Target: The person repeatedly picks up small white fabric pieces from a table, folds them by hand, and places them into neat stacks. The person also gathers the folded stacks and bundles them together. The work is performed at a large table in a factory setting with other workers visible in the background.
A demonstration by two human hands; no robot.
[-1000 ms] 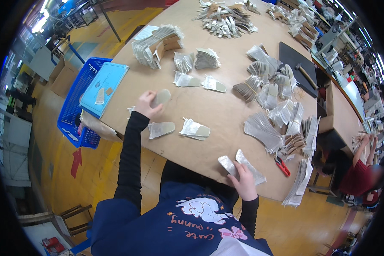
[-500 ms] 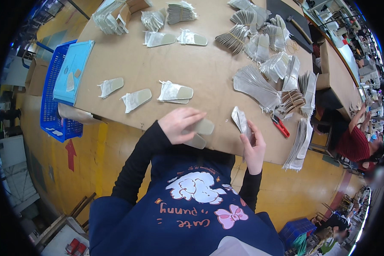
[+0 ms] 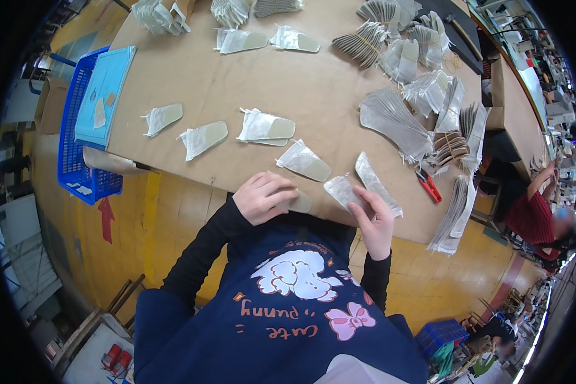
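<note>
My left hand [image 3: 265, 198] is at the table's near edge, its fingers curled over a greenish, rounded flat piece [image 3: 301, 203] that they partly hide. My right hand [image 3: 374, 221] pinches a silvery-white fabric piece [image 3: 342, 192] between thumb and fingers. Beside it, a second silvery strip [image 3: 374, 182] lies aslant on the table. Just beyond my hands is a greenish piece half covered in silvery fabric [image 3: 304, 160]. Similar half-covered pieces lie farther left, among them an overlapping pair [image 3: 267, 127] and two single ones [image 3: 203, 139].
Fanned stacks of silvery pieces [image 3: 397, 125] crowd the table's right side, near red-handled snippers [image 3: 429, 187]. A hammer [image 3: 464, 35] lies on a black mat at the far right. On the left, a blue basket [image 3: 67, 153] holds a light-blue board [image 3: 105, 96]. Other people work off to the right.
A half-covered piece now lies beyond my left hand, which has drawn back over the remaining bare piece. The silvery fabric at my right hand has separated: one strip lies down, one is pinched.
</note>
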